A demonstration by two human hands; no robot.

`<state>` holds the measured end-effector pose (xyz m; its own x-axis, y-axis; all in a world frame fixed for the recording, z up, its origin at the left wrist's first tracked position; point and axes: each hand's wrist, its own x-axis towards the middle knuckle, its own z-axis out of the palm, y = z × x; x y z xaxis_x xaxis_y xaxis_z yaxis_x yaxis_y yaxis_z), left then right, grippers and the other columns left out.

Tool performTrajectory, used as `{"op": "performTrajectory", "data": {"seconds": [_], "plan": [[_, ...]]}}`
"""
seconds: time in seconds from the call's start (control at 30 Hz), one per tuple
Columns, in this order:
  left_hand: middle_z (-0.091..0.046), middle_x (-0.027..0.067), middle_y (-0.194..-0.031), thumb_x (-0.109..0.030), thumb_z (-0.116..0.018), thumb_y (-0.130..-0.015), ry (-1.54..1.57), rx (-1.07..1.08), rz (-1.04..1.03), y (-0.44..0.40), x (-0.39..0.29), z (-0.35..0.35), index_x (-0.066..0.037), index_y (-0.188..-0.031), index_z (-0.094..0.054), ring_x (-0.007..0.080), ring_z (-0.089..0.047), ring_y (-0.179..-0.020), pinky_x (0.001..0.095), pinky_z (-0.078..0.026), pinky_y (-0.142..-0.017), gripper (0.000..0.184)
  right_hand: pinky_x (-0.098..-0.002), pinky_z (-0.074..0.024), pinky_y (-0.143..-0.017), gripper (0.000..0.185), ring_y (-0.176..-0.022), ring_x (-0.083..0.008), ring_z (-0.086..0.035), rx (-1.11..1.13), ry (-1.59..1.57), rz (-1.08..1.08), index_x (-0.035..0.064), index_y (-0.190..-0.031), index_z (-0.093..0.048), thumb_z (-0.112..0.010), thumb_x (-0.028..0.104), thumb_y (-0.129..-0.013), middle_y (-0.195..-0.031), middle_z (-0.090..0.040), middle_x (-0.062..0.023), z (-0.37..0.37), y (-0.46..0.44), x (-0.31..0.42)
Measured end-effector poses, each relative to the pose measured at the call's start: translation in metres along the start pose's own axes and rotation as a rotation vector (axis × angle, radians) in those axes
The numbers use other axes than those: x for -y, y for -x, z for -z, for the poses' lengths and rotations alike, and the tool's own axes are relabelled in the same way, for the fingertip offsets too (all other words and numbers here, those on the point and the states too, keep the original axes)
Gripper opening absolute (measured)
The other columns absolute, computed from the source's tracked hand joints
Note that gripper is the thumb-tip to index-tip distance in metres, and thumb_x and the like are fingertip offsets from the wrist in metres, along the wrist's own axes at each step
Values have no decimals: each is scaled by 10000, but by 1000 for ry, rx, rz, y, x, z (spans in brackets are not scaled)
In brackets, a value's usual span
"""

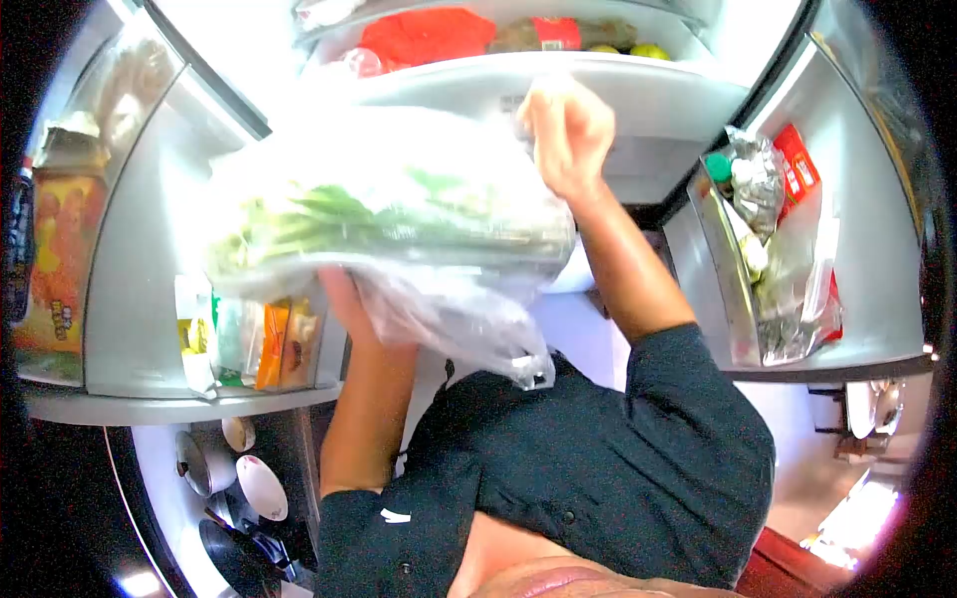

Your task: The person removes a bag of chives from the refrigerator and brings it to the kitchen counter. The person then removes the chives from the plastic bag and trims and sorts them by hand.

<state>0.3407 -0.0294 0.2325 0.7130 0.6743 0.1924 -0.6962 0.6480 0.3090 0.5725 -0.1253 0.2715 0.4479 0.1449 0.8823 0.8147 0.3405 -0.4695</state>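
A clear plastic bag of leafy green vegetables [349,214] is held up in front of an open fridge. My left hand [349,304] supports it from below and is closed on it, with most of the fingers hidden behind the plastic. The bag's loose end hangs down toward my chest. My right hand [568,135] is closed in a fist at the bag's right end, just in front of the pale fridge drawer [658,100]. Whether its curled fingers grip the drawer or the plastic, I cannot make out.
Inside the drawer lie a red bag [429,38] and yellow-green round items [650,51]. Open doors flank me: the left shelf holds packets [271,344], the right bin [733,289] holds foil and red packs. Pots [206,463] and a white bowl [261,487] stand at lower left.
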Motion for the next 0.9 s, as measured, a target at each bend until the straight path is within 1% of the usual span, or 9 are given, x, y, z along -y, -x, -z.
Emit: {"op": "performTrajectory", "data": {"seconds": [0.07, 0.13, 0.17, 0.23, 0.27, 0.33, 0.4, 0.63, 0.9], "plan": [[-427, 131, -1451, -656, -407, -959, 6, -17, 30, 4, -2, 24, -78, -1479, -341, 267, -484, -1271, 442, -444, -1053, 780, -362, -464, -597, 215, -606, -261, -583, 87, 178, 0, 44, -736, -607, -656, 142, -921, -662, -579, -96, 6, 19, -23], [-423, 139, -1435, -641, -441, -949, -275, 210, -65, 5, -4, 20, -73, -1469, -346, 288, -492, -1257, 445, -467, -1034, 776, -378, -470, -619, 195, -651, -291, -597, 67, 260, -15, 58, -756, -621, -661, 162, -916, -703, -599, -101, -2, 26, -51], [-441, 145, -1414, -609, -473, -943, -179, 231, -57, 6, -4, 23, -68, -1459, -361, 289, -506, -1241, 453, -472, -1035, 756, -394, -477, -640, 176, -696, -322, -610, 44, 350, -33, 73, -776, -635, -667, 182, -911, -745, -620, -106, -5, 29, -62], [-457, 154, -1404, -595, -490, -933, -385, -82, -110, 6, -9, 41, -69, -1448, -380, 303, -514, -1235, 472, -475, -1035, 745, -413, -480, -673, 147, -756, -320, -618, 44, 406, -95, 99, -817, -643, -679, 216, -897, -798, -633, -90, -14, 32, -75], [-467, 160, -1405, -585, -504, -927, -216, -71, -99, 10, -6, 41, -72, -1447, -389, 316, -509, -1246, 492, -465, -1043, 739, -418, -480, -673, 137, -758, -322, -614, 29, 467, -49, 109, -828, -644, -676, 223, -897, -801, -630, -86, -19, 34, -78], [-457, 169, -1425, -599, -497, -927, -113, 314, -108, 11, -8, 27, -83, -1462, -378, 339, -499, -1258, 516, -443, -1057, 753, -428, -479, -677, 115, -777, -322, -604, 13, 543, -15, 131, -860, -646, -668, 238, -898, -823, -626, -73, -24, 34, -82], [-460, 172, -1423, -608, -498, -924, 87, 290, 2, 17, -14, 30, -86, -1463, -380, 345, -499, -1256, 523, -436, -1061, 760, -430, -479, -676, 113, -784, -321, -604, 23, 566, -42, 133, -860, -645, -663, 237, -901, -827, -627, -71, -26, 30, -84], [-382, 211, -1516, -603, -436, -959, -4, 440, -43, 31, -15, 47, -84, -1487, -381, 372, -455, -1329, 532, -413, -1072, 742, -440, -481, -725, 111, -831, -331, -595, -3, 547, -33, 124, -889, -655, -636, 227, -924, -864, -636, -78, -35, 7, -117], [-449, 173, -1475, -601, -466, -956, 0, 421, -38, 60, -19, 40, -110, -1479, -402, 344, -466, -1320, 509, -400, -1088, 720, -385, -472, -805, 126, -871, -274, -609, 34, 595, 28, 89, -981, -688, -619, 187, -942, -947, -665, -89, -47, -11, -153]]}}
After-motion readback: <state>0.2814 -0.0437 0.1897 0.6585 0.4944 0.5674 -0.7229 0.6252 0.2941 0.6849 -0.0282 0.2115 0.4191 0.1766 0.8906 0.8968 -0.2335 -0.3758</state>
